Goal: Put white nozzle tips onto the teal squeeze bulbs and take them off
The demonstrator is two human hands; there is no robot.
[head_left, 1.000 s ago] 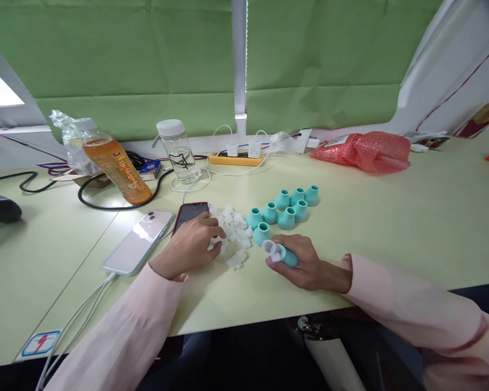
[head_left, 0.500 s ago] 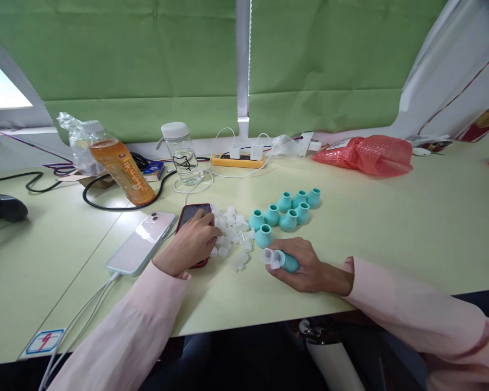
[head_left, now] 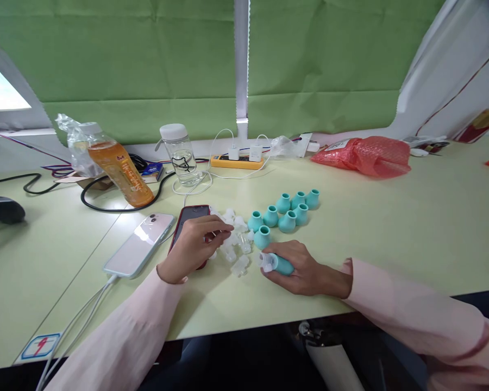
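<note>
My right hand (head_left: 299,267) is wrapped round a teal rubber bulb (head_left: 283,264) lying on its side, with a translucent plastic fitting (head_left: 265,262) at its mouth, facing left. Over the red-cased phone (head_left: 187,216) hovers my left hand (head_left: 201,239), thumb and fingers pinched together; whether something small is between them I cannot make out. Under and beside its fingertips lies a loose pile of translucent plastic pieces (head_left: 240,265). Several more teal bulbs (head_left: 262,238) stand upright on the table, open necks up, just beyond my right hand.
A white phone (head_left: 140,244) on a charging cable lies at left. Behind it are an orange drink bottle (head_left: 120,171), a clear water bottle (head_left: 182,160) and a yellow power strip (head_left: 236,162). A red bubble-wrap bag (head_left: 367,156) lies at back right. The table edge is close to me.
My left hand has lifted from the pile beside the phone and shifted right, its fingers now pinched. My right hand keeps the bulb, with its fitting turned slightly.
</note>
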